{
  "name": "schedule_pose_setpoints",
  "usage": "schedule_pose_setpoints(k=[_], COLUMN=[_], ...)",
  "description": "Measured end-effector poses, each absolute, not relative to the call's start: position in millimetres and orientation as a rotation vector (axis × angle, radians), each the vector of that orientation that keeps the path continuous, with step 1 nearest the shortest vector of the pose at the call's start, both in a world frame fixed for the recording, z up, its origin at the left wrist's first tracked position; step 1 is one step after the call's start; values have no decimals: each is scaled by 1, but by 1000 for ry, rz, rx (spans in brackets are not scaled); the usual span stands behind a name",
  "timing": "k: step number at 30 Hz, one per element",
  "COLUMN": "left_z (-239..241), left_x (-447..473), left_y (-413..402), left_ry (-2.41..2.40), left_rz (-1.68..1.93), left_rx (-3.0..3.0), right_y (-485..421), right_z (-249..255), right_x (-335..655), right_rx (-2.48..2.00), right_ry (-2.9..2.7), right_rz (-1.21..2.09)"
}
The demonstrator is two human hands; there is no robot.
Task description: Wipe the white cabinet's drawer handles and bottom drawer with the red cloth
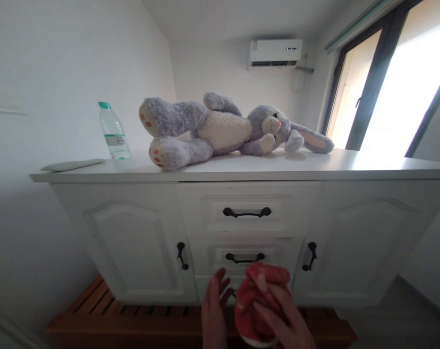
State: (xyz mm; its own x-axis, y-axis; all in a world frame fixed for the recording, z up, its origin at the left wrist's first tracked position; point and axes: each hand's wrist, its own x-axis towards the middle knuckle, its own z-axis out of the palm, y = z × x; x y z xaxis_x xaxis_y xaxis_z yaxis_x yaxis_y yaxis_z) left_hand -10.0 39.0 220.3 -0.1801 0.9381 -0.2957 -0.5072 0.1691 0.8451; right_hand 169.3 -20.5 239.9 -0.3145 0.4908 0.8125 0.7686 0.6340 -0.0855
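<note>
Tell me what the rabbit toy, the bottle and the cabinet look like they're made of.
Rabbit toy: soft plush, grey fuzzy pile with a cream belly, matte.
Bottle: clear plastic by the look, see-through with a green cap.
Cabinet: probably painted wood or board, smooth white satin finish with moulded door panels; its handles look like dark metal, though that is hard to confirm.

1. You face a white wooden cabinet (132,232) that spans the middle of the frame, with three stacked drawers between its two doors.
2. On its top, a grey-and-cream plush rabbit (220,128) lies at centre.
3. A clear plastic water bottle (113,131) stands left of the rabbit.
4. A flat white remote (72,165) lies further left.
5. A white air conditioner (275,52) hangs at upper centre.
6. At bottom centre, your left hand (213,312) is just left of your right hand (281,315), which holds a red crumpled cloth (258,303) before the lowest drawer.
</note>
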Motion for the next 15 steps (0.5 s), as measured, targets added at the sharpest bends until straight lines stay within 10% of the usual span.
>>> schedule_pose_setpoints(k=[5,15], left_z=[247,209], left_x=[-55,-50], left_y=[31,83], left_ry=[1486,1629], left_rz=[1898,1632], left_rx=[948,1252], right_y=[74,153], right_z=[288,247], right_x=[65,51], right_rx=[-624,-586], right_ry=[-2340,-2574], right_rz=[-418,-513])
